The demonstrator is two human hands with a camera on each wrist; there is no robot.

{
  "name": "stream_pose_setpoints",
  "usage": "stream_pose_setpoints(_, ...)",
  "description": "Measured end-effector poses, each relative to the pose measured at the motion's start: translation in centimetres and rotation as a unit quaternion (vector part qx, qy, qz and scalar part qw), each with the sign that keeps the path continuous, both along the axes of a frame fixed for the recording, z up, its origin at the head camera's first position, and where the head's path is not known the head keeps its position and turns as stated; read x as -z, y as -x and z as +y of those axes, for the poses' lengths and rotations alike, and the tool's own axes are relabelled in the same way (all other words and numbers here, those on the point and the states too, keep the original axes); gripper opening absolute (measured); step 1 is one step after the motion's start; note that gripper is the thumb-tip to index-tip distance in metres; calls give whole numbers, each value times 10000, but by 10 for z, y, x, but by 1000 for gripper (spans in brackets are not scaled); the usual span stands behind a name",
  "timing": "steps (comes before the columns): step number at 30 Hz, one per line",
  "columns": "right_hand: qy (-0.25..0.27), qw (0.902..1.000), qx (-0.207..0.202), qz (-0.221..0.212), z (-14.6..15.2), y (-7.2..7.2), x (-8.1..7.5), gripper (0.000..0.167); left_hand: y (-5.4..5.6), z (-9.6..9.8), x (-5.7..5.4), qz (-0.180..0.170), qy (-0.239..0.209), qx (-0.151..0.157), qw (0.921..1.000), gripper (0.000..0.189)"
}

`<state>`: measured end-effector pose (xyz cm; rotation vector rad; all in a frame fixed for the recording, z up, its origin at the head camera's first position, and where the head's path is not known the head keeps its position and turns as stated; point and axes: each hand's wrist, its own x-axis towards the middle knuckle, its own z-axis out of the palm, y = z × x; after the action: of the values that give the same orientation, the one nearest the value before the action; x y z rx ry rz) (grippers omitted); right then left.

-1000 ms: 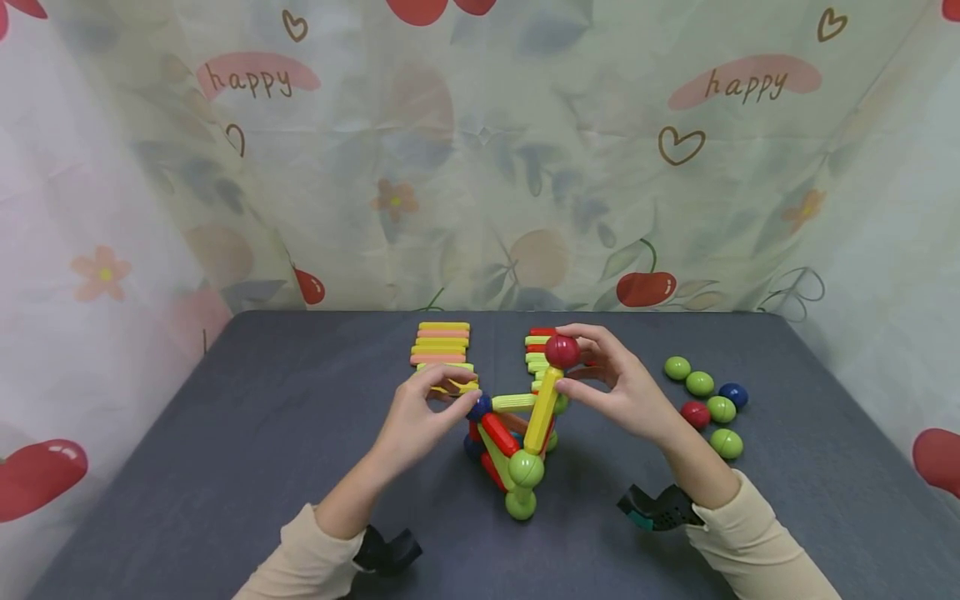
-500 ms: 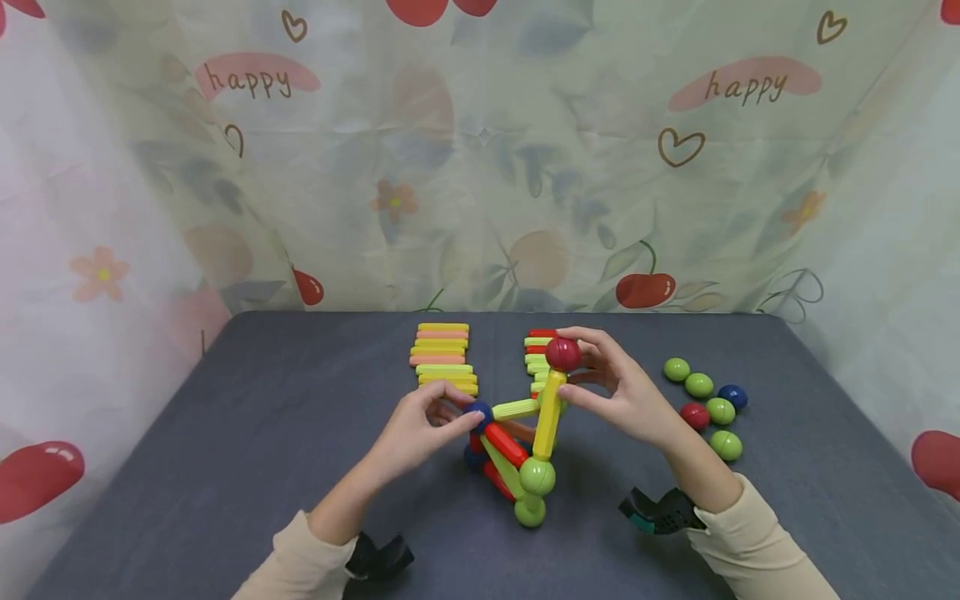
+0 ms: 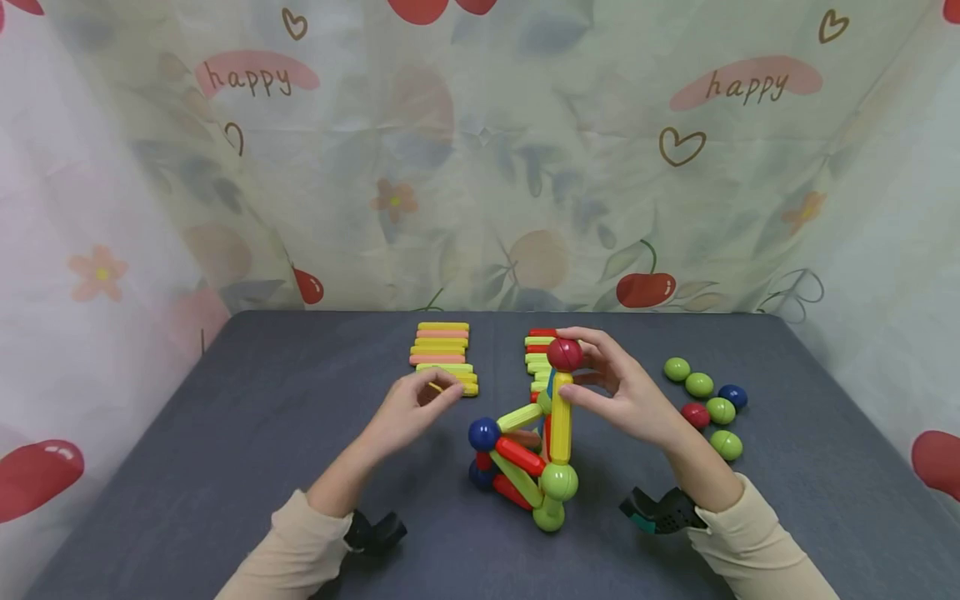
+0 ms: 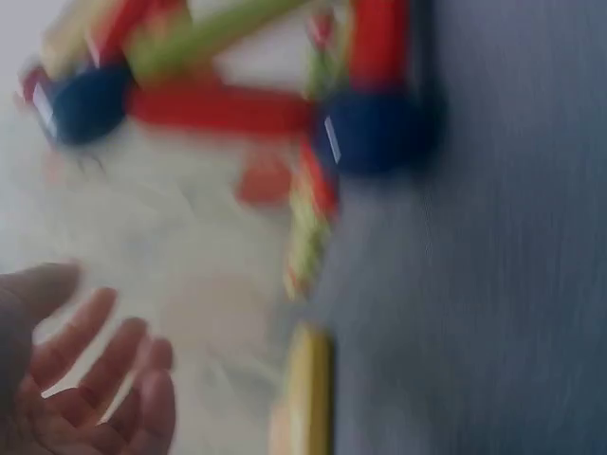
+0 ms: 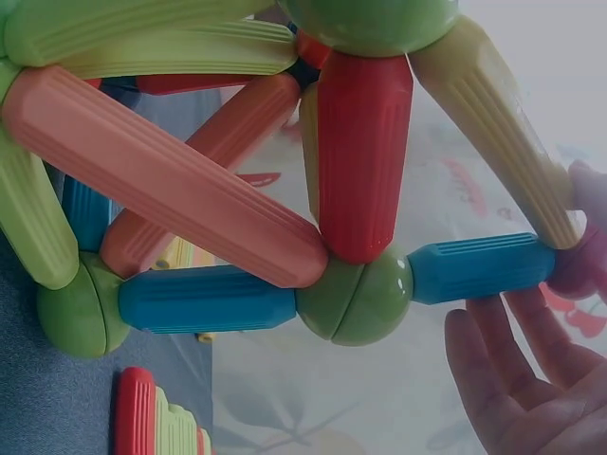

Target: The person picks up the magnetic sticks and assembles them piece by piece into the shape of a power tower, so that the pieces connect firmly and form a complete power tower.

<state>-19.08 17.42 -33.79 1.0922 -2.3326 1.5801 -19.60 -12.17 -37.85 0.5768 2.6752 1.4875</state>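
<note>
Yellow stick (image 3: 561,429) in the grasping right hand (image 3: 624,392); left hand (image 3: 403,412) free, loosely bent

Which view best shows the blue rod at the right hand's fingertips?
The right wrist view: the blue rod shows nearly full length. The head view catches only a sliver behind the yellow rod; in the blurred left wrist view I cannot make it out.

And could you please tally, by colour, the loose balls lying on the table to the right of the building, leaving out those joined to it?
Green balls: 4
Blue ball: 1
Red ball: 1
Total: 6
</note>
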Motion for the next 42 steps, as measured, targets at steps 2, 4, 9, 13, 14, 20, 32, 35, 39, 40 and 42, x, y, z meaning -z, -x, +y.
stream_pose_setpoints(2, 2, 10000, 0, 1, 0, 0, 0, 58, 15, -5, 6, 258, 680, -251, 9970, 16)
stream_pose_setpoints(4, -9, 10000, 6, 8, 1, 1, 0, 58, 27, -7, 13, 493, 1432, -421, 9876, 15)
stream_pose_setpoints(9, -20, 10000, 6, -32, 0, 0, -1, 57, 44, -8, 25, 582, 2710, -548, 9593, 18)
stream_pose_setpoints(13, -9, 10000, -6, -43, 0, 0, -1, 58, 49, -6, 28, 591, 3099, -521, 9475, 21)
stream_pose_setpoints(14, -10, 10000, -6, -37, 0, 0, -1, 58, 49, -6, 27, 585, 3137, -526, 9463, 21)
stream_pose_setpoints(20, 9, 10000, -31, 26, 0, 1, 0, 58, 47, -7, 25, 495, 3252, -632, 9422, 22)
stream_pose_setpoints(32, -26, 10000, -18, -18, -1, 0, -1, 57, 14, -5, -13, 34, 139, -378, 9992, 29)
stream_pose_setpoints(35, -27, 10000, -21, -38, -1, 0, -1, 57, -4, 7, -26, 46, -566, -138, 9983, 28)
stream_pose_setpoints(39, -14, 10000, -22, -38, -1, -1, -1, 58, -22, 24, -32, 74, -981, 31, 9951, 27)
stream_pose_setpoints(40, -16, 10000, -22, -36, -1, -1, -1, 58, -25, 27, -32, 76, -1029, 57, 9946, 27)
stream_pose_setpoints(42, -23, 10000, -21, -24, -1, -1, 0, 58, -30, 34, -29, 112, -1079, 100, 9940, 28)
